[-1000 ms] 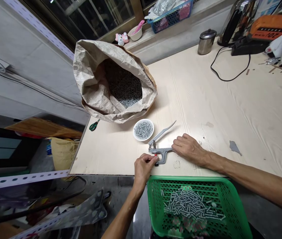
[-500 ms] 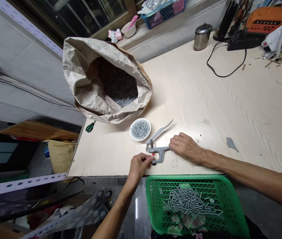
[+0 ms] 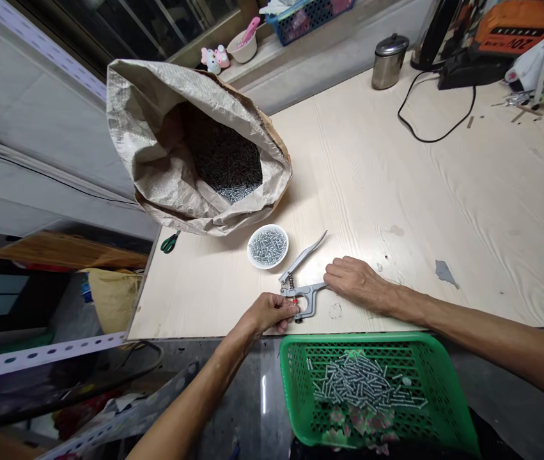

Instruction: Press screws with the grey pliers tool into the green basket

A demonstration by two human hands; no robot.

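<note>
Grey snap-fastener pliers point(image 3: 310, 300) lie on the table, their upper handle raised and a red part in the jaw. My right hand point(image 3: 354, 284) is closed round the end of the lower handle. At the jaw, the thumb and fingers of my left hand point(image 3: 272, 312) are pinched together; what they hold is too small to make out. Just beyond the jaw stands a white bowl point(image 3: 268, 247) full of small silvery metal pieces. Similar, longer-looking pieces point(image 3: 360, 381) are heaped in a green basket point(image 3: 295, 418) below the table edge.
A large open sack point(image 3: 156, 172) of dark and silvery small pieces stands at the back left. Green-handled scissors point(image 3: 170, 243) lie near the left edge. Farther back are a lidded metal canister point(image 3: 389, 62), a black cable point(image 3: 414, 136) and an orange tool case point(image 3: 514, 29).
My left hand has shifted slightly up at the pliers' jaw, its forearm swinging out to the left. My right hand keeps its hold on the handle. The whole view has shifted slightly.
</note>
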